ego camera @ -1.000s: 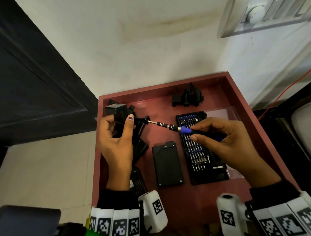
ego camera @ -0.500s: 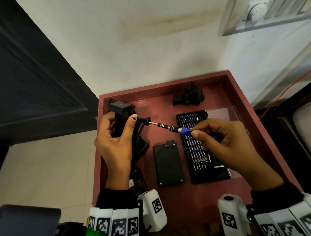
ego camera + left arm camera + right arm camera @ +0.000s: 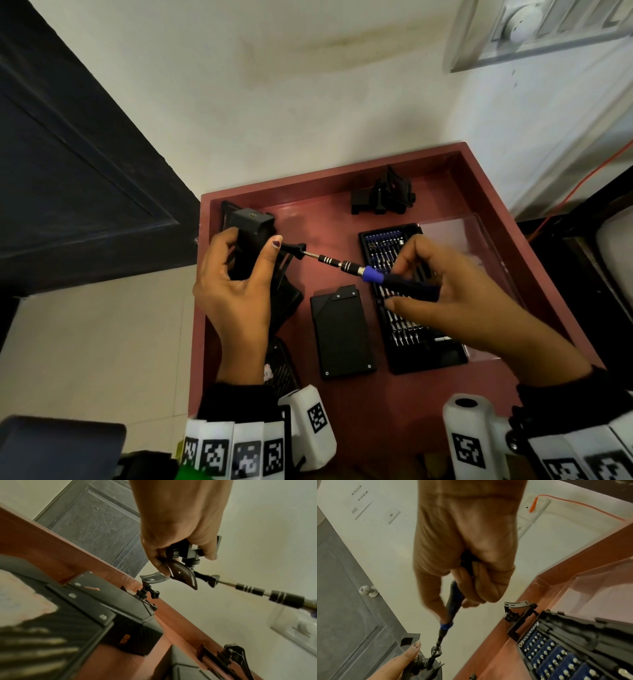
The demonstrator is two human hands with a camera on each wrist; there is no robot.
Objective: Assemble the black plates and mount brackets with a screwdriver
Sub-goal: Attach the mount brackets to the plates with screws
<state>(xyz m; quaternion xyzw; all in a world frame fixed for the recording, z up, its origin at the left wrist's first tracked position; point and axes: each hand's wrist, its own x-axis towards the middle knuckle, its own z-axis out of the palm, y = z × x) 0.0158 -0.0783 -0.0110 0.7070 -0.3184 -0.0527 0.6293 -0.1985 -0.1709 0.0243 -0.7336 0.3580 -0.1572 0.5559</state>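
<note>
**Screwdriver seated in the bracket's thumbscrew**

The left hand [image 3: 236,291] is curled around a black mount bracket [image 3: 251,236], lifted above a red tray [image 3: 428,394], thumb pressed beside a black thumbscrew [image 3: 297,249]. The right hand [image 3: 455,294] pinches the blue-handled screwdriver [image 3: 363,272], fingers wrapped round the handle, tip in the screw head. Compared with a second ago, the bracket sits slightly higher and the right fingers have shifted round the handle, so turning is likely under way. Just below the screwdriver, a black plate [image 3: 342,334] lies flat, unattached. Under the right hand sits an open bit case [image 3: 421,356]; beyond it, another bracket [image 3: 382,197].
</note>
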